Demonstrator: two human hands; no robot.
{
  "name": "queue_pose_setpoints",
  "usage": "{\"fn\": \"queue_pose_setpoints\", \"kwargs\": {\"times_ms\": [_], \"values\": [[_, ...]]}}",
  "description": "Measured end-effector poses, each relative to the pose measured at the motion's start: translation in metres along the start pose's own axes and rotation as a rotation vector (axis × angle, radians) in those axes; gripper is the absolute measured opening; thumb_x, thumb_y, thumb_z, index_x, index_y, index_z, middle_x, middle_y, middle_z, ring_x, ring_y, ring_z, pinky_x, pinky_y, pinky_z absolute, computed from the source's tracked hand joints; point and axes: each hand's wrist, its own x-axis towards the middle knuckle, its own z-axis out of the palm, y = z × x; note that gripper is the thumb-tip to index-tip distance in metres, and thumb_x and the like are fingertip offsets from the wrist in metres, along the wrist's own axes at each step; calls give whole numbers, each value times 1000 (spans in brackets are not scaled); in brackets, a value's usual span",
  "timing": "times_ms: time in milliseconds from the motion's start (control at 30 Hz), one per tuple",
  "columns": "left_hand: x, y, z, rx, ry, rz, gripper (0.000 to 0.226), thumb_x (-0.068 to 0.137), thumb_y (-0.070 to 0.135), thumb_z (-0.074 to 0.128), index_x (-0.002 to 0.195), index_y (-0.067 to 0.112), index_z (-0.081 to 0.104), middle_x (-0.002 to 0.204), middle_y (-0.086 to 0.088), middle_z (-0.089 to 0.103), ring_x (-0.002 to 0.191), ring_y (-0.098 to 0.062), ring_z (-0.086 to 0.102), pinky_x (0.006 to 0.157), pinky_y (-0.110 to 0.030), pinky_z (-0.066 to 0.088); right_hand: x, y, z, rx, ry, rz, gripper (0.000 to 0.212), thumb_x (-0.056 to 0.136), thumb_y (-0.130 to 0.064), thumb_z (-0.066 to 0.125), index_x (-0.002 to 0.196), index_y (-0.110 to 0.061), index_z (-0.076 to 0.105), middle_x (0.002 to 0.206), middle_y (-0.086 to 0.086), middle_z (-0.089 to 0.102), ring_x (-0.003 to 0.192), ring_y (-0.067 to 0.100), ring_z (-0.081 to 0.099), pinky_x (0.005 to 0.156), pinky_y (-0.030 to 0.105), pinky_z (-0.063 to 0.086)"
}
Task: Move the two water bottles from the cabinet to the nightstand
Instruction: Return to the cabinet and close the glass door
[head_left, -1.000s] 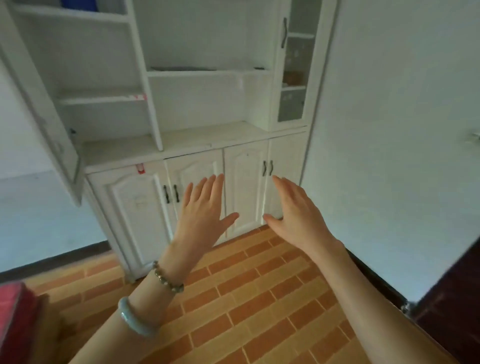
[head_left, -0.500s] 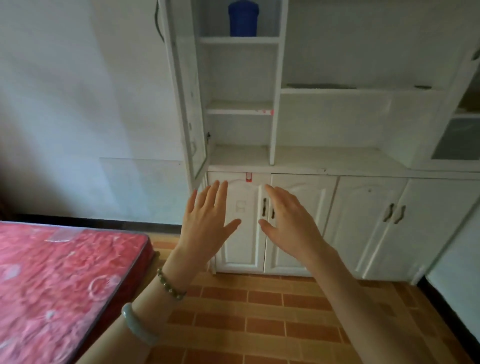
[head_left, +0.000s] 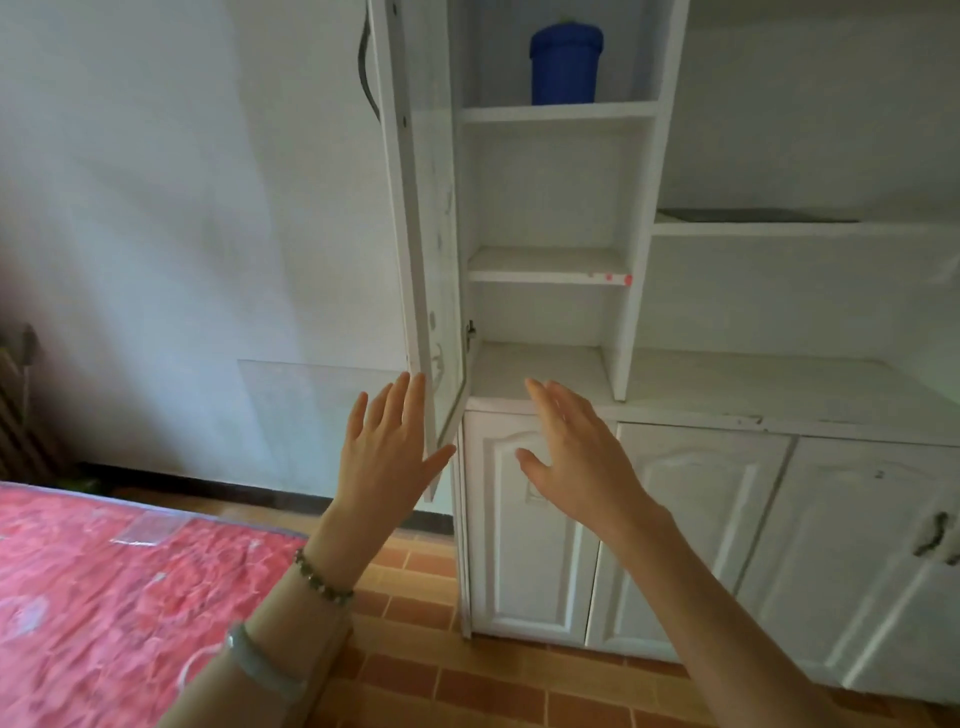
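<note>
A white cabinet (head_left: 649, 379) fills the right half of the view, its tall glass door (head_left: 421, 234) swung open to the left. On an upper shelf stands a blue lidded container (head_left: 565, 65). No water bottles and no nightstand are in sight. My left hand (head_left: 387, 457) is raised with fingers spread, just left of the open door's lower edge. My right hand (head_left: 576, 457) is raised too, fingers apart, in front of the lower cabinet door, below the counter. Both hands hold nothing.
A bed with a red patterned cover (head_left: 104, 597) lies at lower left. The floor is orange brick tile (head_left: 467, 686). Lower cabinet doors with dark handles (head_left: 935, 535) are closed. A dark flat item (head_left: 753, 214) lies on the right-hand shelf.
The view has swung left and closer to the cabinet's left column; the bed came into sight. Both hands stay raised and empty, spread a little wider apart.
</note>
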Motion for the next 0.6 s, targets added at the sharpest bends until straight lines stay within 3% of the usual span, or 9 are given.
{"fn": "queue_pose_setpoints", "kwargs": {"times_ms": [267, 600], "values": [[63, -40, 52, 60, -11, -91, 81, 83, 51, 58, 141, 2, 30, 145, -18, 37, 132, -35, 35, 110, -51, 17, 68, 23, 35, 8, -13, -19, 69, 89, -29, 55, 143, -11, 17, 148, 16, 26, 137, 28, 22, 111, 38, 25], [97, -36, 88, -45, 141, -139, 74, 86, 34, 59, 140, -2, 25, 133, -17, 52, 121, -34, 50, 111, -49, 19, 122, 53, 55, 29, -29, -126, 67, 89, -26, 56, 142, -8, 20, 146, 15, 31, 135, 28, 25, 109, 35, 24]]}}
